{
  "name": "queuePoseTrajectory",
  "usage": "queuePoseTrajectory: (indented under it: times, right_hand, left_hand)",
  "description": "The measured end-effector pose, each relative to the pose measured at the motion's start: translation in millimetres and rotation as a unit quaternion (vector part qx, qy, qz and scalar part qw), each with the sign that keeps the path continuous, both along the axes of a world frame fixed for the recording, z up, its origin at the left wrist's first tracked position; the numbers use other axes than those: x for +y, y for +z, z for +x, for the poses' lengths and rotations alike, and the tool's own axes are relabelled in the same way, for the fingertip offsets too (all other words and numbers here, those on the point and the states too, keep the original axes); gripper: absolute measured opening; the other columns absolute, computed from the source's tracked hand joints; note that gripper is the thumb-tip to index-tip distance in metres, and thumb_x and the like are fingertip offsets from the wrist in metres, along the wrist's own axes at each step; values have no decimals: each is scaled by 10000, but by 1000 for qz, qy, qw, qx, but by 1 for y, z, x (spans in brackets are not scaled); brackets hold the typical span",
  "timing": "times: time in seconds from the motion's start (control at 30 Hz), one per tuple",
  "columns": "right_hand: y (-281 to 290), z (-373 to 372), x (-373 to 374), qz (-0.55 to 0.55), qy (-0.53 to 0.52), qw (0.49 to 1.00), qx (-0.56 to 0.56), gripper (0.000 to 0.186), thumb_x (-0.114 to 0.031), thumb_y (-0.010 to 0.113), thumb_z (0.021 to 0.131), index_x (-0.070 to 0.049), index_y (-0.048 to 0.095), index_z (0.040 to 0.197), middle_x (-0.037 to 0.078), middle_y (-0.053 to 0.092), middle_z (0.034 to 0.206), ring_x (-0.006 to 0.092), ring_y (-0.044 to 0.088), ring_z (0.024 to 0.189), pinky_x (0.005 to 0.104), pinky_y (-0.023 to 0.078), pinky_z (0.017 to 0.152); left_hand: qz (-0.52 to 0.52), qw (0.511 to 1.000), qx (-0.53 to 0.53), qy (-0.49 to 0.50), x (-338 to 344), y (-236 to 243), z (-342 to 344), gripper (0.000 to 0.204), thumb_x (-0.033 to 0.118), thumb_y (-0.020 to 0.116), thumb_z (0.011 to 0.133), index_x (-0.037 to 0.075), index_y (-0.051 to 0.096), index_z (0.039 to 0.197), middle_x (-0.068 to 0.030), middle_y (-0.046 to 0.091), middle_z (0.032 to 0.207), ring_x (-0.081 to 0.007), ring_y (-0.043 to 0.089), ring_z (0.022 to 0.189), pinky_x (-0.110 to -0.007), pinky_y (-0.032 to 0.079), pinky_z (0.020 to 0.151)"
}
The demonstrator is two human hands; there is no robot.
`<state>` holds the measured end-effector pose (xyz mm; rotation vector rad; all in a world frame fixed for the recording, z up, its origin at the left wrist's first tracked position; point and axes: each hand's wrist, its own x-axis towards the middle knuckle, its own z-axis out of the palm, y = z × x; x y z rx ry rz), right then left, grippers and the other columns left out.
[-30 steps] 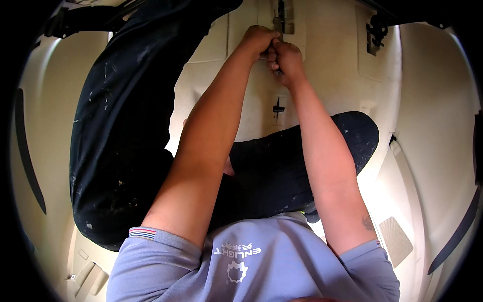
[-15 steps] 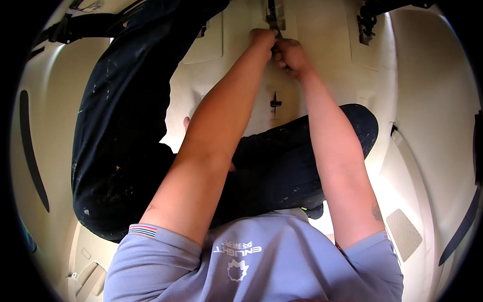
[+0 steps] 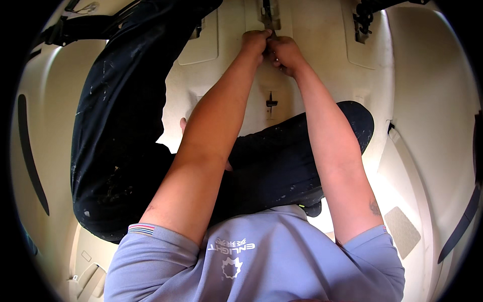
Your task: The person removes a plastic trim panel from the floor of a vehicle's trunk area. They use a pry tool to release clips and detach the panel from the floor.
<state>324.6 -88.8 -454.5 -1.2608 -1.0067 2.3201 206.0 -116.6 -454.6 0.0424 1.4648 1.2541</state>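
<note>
Both my hands meet at the top middle, over a beige moulded panel (image 3: 322, 45). My left hand (image 3: 254, 42) is closed, with its thumb against a narrow dark piece (image 3: 268, 23), possibly a tool. Just right of it, my right hand (image 3: 286, 53) curls its fingers around the lower part of the same piece. Its far end reaches a rectangular recess (image 3: 274, 20) in the panel. My fingers hide much of the piece, so its exact kind is unclear. Below the hands, a small dark fitting (image 3: 271, 103) sits in a slot of the panel.
My bent legs in dark trousers (image 3: 118, 116) lie left and across the middle. Dark brackets (image 3: 363, 20) stand at the upper right, and a dark bar (image 3: 90, 26) crosses the upper left. Pale curved side walls (image 3: 427, 95) rise at both sides, with a textured patch (image 3: 403, 230) at lower right.
The whole view has shifted slightly left. My hands have moved a little left with the dark piece, which both still grip.
</note>
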Motion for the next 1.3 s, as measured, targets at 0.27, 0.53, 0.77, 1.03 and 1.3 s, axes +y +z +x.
queuePoseTrajectory:
  times: [0.27,0.53,0.77,1.03,1.3]
  right_hand:
    - [27,-12,-2,75,42,992,-91,203,-187,529,949,-41,555,810,12,517,656,112,447,505,277,337,421]
    - [26,-11,1,203,109,949,-214,274,-193,491,938,45,594,848,122,588,650,204,545,486,368,439,439]
    - [10,0,6,-75,-16,997,14,273,-248,552,942,-9,577,813,89,559,672,164,507,534,359,404,428]
    - [26,-5,6,324,163,891,-272,354,-276,570,925,68,639,882,201,658,725,288,652,583,435,507,507]
    - [39,-5,-8,147,91,966,-192,313,-269,592,926,32,635,853,183,654,766,276,638,622,409,487,487]
  left_hand:
    - [28,999,-17,-5,-4,-17,-10,181,161,661,916,-17,654,951,-114,645,857,-238,611,741,-388,529,632]
    - [48,997,-56,-13,-5,-22,-10,175,164,654,921,-8,654,949,-113,653,880,-256,622,779,-396,539,676]
    - [-4,995,-82,-58,1,-19,-19,192,170,641,932,-8,635,1006,-127,648,943,-276,630,829,-418,551,721]
    - [-1,996,-62,-69,-4,-9,-10,286,190,639,942,-33,608,1118,-149,649,1070,-270,640,918,-417,553,801]
    - [57,990,-107,-66,-15,-28,-20,176,195,656,923,22,642,951,-82,652,837,-223,641,717,-391,563,648]
